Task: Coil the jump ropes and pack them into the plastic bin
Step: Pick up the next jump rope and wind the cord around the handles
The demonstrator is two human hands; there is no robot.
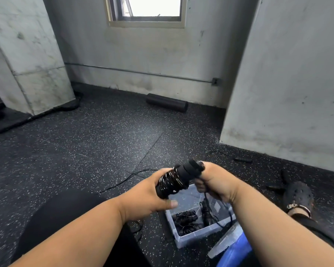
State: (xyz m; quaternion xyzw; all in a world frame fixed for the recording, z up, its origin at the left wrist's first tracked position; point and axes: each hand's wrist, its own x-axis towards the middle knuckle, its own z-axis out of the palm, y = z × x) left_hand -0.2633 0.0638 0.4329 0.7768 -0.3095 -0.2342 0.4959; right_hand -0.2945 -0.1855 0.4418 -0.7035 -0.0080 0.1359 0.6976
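**Jump rope half-wound in both hands above the bin**

At far left a pale, stained concrete pillar (33,60) stands on the floor (75,147), a black rubber surface flecked with white. A thin black cord (123,182) trails across it toward the hands.

The left hand (148,195) grips the lower end of a jump rope (174,180), fingers curled round the black cylindrical handles, thumb pointing right. Glossy thin cord is wound in tight turns round the handles' middle; the upper part is matte black foam.

Farther back, a black foam roller (167,103) lies on the floor against the grey back wall.

The right hand (214,182) closes on the top end of the same bundle, with loose cord running down from its palm into the plastic bin (191,237). The bin is rectangular, translucent and clear-walled, sitting on the floor just below the hands. Inside lie coiled ropes (187,220), black bundles of the same kind, beside one upright handle wrapped in cord.

Just right of the bin rests a grey lid-like panel (226,239) over something blue. At far right is a black perforated clog (297,195) on a foot. No legible writing shows anywhere.
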